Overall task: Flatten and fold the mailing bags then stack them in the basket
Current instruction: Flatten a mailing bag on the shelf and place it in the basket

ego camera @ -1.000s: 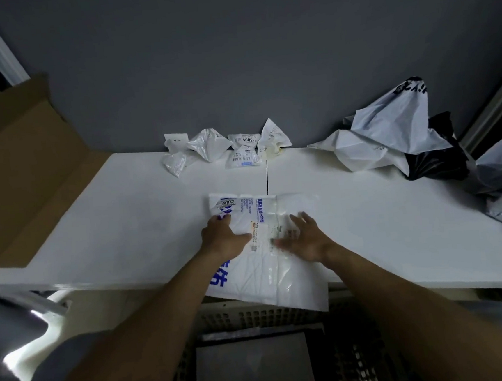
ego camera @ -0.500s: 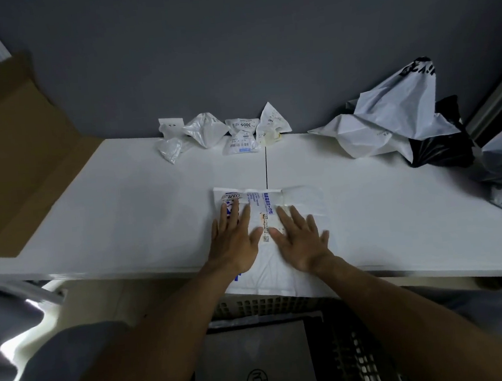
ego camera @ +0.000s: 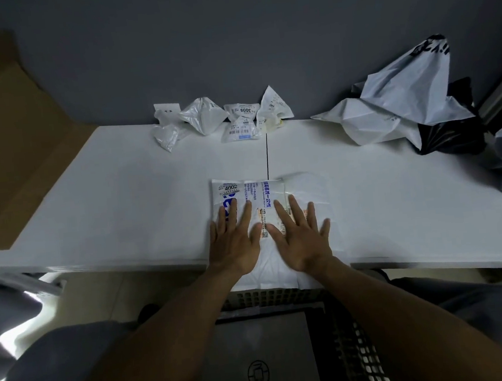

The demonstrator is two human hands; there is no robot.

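Head view, left hand [ego camera: 236, 240], right hand [ego camera: 301, 237] covering mailing bag [ego camera: 261, 189], basket [ego camera: 364, 356] apparently cropped

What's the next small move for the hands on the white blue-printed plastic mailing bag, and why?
Probably sweep both palms outward across the white blue-printed plastic mailing bag to its side edges. The left hand and right hand lie flat, side by side, on its middle. Its right part shows creases, and its near end hangs over the white table edge.
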